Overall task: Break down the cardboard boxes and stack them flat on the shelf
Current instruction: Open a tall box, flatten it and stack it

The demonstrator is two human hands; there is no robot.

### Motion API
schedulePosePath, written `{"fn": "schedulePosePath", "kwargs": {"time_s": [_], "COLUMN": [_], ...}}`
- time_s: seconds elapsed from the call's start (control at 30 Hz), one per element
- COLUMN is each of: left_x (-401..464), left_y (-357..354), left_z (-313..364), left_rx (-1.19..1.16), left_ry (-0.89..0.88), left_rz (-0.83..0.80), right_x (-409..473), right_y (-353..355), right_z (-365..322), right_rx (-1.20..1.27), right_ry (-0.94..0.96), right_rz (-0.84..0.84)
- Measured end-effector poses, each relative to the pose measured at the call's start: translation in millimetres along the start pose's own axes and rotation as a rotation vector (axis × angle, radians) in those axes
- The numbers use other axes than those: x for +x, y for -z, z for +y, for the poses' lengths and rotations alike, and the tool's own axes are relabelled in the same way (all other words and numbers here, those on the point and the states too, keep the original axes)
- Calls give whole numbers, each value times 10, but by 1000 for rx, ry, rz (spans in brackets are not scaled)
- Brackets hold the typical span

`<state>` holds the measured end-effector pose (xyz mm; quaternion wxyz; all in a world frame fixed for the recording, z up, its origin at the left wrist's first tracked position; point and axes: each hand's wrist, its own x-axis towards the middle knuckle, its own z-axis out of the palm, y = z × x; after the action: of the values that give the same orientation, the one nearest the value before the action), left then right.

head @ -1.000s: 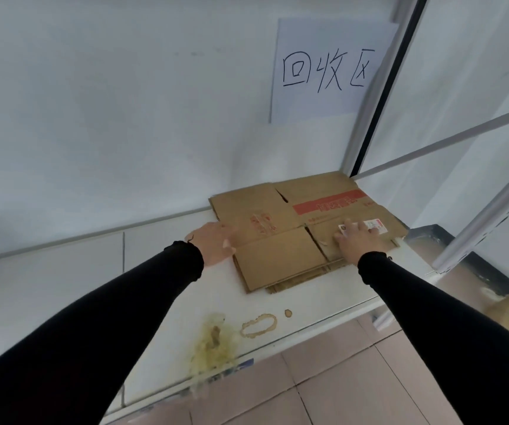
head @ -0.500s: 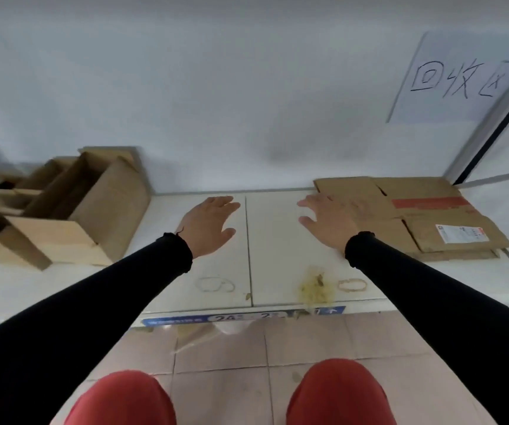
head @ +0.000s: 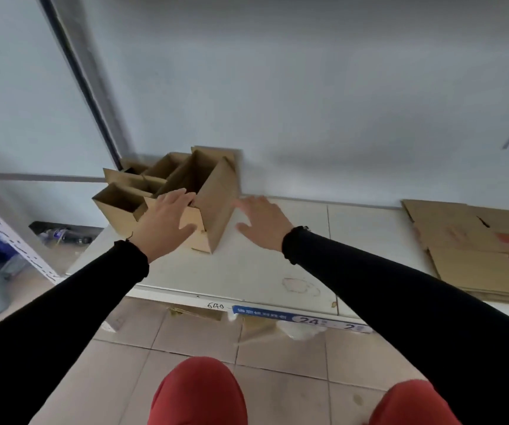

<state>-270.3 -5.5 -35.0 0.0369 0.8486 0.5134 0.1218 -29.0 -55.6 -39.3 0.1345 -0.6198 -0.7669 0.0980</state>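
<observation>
Boxes (head: 182,194): open, upright, clustered at the left end of the shelf (head: 247,271), backed against the wall (head: 308,87); nearest one tilted, its corner pointing toward the shelf's front edge.
Flat stack (head: 474,250): flattened cardboard at the shelf's right end, well apart from the boxes; red print on the top sheet, partly cut off by the picture's edge.
Left hand (head: 162,223): fingers spread wide, empty, palm over the nearest box's near rim; touching or just above, cannot tell.
Right hand (head: 264,222): fingers spread, empty, just right of the nearest box, over bare shelf, not touching the box.
Sleeves (head: 400,302): black, on both arms, down to the wrists.
Shelf: white, stained with a ring near the front; blue label strip (head: 300,319) on the front edge, "24" readable.
Floor (head: 277,357): beige tiles below the shelf.
Knees (head: 199,394): red trousers at the bottom of view.
</observation>
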Motion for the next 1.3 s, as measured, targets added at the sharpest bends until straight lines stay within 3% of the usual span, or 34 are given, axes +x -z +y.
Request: {"fn": "schedulePosePath", "kwargs": {"time_s": [0.23,0.37,0.47,0.6,0.67,0.93,1.07,1.17,1.3], "left_x": [183,247,207,185,202,308,416,441,463], "left_y": [-138,-231,-244,-159,-48,711,716,493,134], "left_z": [-544,-582,-474,-315,-173,1222,1708,1848,1838], "left_rx": [64,113,70,-32,-162,-1050,-1241,-1325,-1408], "left_ry": [138,46,-27,-160,-165,-156,42,199,369], "left_rz": [-92,42,127,81,8,-113,-78,-140,-134], "right_x": [688,863,726,350,113,-617,-845,-1106,-1351], "right_y": [-360,-518,-526,-329,-90,1386,1733,1665,1365], "right_z": [-616,-638,-574,-234,4,540,797,1044,1274], "right_rx": [-16,-179,-246,-164,-87,316,393,446,752], "right_ry": [81,95,139,135,113,-6,-168,-297,-471], "right_rz": [-114,-156,-19,113,140,377,403,421,284]}}
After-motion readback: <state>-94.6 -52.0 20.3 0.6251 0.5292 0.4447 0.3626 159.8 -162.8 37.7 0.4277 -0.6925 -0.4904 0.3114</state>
